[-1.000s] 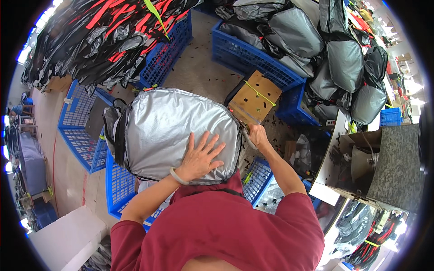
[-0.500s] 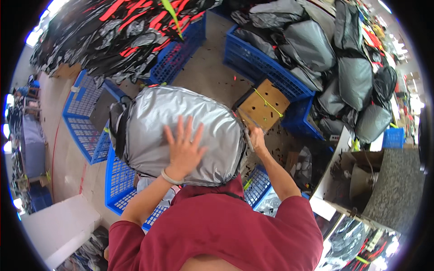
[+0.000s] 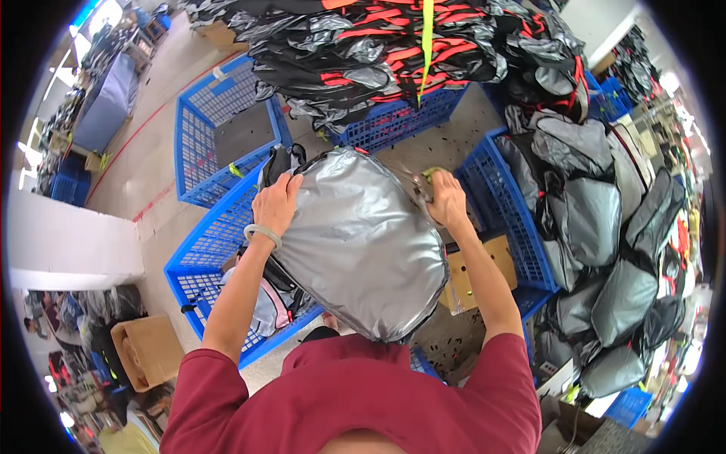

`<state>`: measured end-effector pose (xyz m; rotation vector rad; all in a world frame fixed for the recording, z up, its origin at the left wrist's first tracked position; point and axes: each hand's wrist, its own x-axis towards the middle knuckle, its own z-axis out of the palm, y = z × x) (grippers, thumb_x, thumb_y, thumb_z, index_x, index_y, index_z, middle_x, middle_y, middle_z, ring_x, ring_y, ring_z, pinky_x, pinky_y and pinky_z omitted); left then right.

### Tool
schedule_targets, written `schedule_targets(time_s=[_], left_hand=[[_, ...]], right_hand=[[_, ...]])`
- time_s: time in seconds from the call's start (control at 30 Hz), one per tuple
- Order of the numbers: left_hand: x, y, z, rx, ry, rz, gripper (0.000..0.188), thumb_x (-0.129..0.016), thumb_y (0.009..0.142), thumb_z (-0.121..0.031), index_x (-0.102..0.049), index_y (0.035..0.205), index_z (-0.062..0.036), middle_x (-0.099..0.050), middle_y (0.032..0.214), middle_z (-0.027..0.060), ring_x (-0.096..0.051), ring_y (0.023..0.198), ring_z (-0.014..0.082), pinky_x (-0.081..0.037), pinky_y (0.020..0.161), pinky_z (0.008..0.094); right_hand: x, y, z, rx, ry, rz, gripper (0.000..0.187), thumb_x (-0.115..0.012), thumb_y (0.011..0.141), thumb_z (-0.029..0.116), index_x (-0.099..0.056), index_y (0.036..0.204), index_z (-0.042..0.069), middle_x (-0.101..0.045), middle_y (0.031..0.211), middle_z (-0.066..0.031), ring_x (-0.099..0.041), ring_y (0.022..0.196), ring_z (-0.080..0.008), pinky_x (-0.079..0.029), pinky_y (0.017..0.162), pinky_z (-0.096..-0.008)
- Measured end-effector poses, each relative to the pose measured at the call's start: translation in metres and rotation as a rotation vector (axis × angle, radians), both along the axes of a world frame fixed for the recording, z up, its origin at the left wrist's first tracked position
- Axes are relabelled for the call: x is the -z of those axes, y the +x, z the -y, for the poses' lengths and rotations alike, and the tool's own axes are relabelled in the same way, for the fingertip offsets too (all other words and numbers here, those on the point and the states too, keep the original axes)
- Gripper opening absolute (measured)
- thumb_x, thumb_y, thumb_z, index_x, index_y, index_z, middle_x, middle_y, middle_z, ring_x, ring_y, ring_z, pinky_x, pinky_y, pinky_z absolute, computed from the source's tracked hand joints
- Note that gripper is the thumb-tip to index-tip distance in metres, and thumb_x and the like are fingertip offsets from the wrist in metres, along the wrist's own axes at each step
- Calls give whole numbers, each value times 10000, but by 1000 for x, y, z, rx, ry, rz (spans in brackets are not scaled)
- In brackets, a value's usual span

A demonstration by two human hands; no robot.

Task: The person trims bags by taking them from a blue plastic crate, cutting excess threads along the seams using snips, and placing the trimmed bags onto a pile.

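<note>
A large silver bag (image 3: 355,242) with dark trim is held tilted in front of me, above the blue crates. My left hand (image 3: 276,204), with a pale bangle at the wrist, is closed round its upper left edge, beside bunched black fabric. At the bag's upper right edge, my right hand (image 3: 448,198) is closed on a thin grey metal tool (image 3: 418,189), possibly scissors; its exact kind is unclear. A yellow-green bit shows by those fingers. Whether this hand also pinches the bag's edge I cannot tell.
A blue crate (image 3: 181,261) with pink and black items stands at left, another blue crate (image 3: 181,151) beyond it. Black, silver and red pieces (image 3: 378,57) heap over a far crate. Silver bags (image 3: 590,219) pile at right near a cardboard box (image 3: 499,261). Dark scraps litter the floor.
My left hand has gone from lying spread on the bag to gripping its left edge. The bag has been tilted and turned. The view has swung to the right.
</note>
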<state>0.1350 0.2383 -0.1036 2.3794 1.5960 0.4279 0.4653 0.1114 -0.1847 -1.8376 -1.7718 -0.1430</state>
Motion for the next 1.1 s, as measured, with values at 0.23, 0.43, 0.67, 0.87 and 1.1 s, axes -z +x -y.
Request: schedule_targets(time_s=[0.23,0.43,0.67,0.87,1.1], left_hand=[[7,-1,-5,11,95,9,317,-470,939,-353,-542,823,-67,-618,682,158,-587,645,387,-432,571,489],[11,-3,-7,3,120,21,295,-499,927,-333,-532,790,-74,-608,652,137,-585,620,370,-432,559,477],[17,-9,-8,44,173,49,279,-535,913,-313,-526,752,-85,-574,587,123,-570,567,341,-424,510,449],[17,-9,-10,34,206,82,271,-565,898,-299,-526,732,-89,-568,570,114,-567,549,324,-419,498,434],[23,-23,-10,-3,183,100,235,-597,879,-259,-555,740,-74,-573,599,145,-574,576,343,-420,509,432]], right_hand=[[-3,0,-82,-241,-95,30,439,-754,567,152,-495,910,62,-565,937,-105,-561,922,-301,-467,744,-403],[22,9,-98,-358,-166,-76,285,-633,599,65,-513,857,39,-585,785,-163,-586,764,-373,-461,626,-452],[12,-5,-111,-377,-51,-84,265,-659,581,72,-492,785,46,-591,742,-122,-606,722,-346,-478,594,-437],[27,-1,-125,-447,-90,-76,272,-653,570,52,-507,800,51,-584,729,-127,-599,710,-356,-468,590,-447],[-1,-2,-159,-569,-32,-72,359,-685,593,100,-494,890,33,-576,893,-164,-577,848,-366,-472,683,-441]])
